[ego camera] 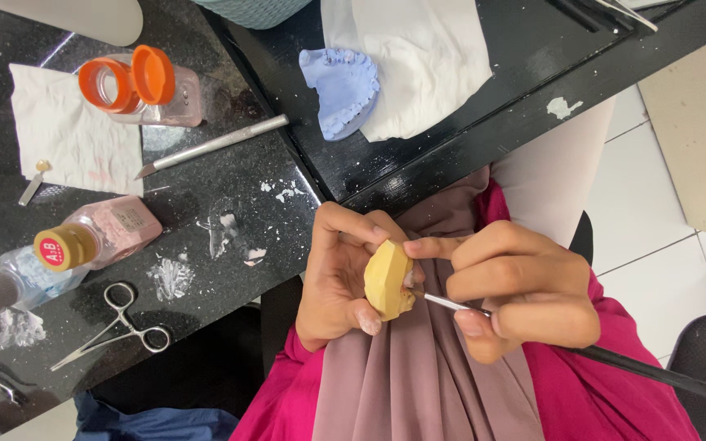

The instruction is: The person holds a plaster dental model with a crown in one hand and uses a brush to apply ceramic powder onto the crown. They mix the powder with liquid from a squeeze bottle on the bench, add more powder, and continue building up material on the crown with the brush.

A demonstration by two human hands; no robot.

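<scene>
While the left hand (338, 278) cradles a pale yellow, rounded plaster cast (388, 280) over the lap, fingers and thumb closed around its edges, the right hand (525, 286) pinches a slender instrument with a black handle and a metal tip (451, 304), the tip touching the cast's right face. Both hands hang clear of the black speckled desk (230, 163), with nothing beneath them but draped cloth.

Risk, as judged from this position: the cast is held only at its rim, so extra pressure from the tip could turn it out of the grip or chip its surface; the tip also sits close to the left thumb.

On the desk, well apart from the hands, lie a blue plaster dental model (342, 88) on the edge of a white cloth (418, 57), a silver-handled knife (214, 145), steel scissor-type forceps (120, 327), an open pink-tinted jar with an orange cap (142, 86), and two small capped bottles (59, 257). White crumbs (172, 278) are scattered among them.
</scene>
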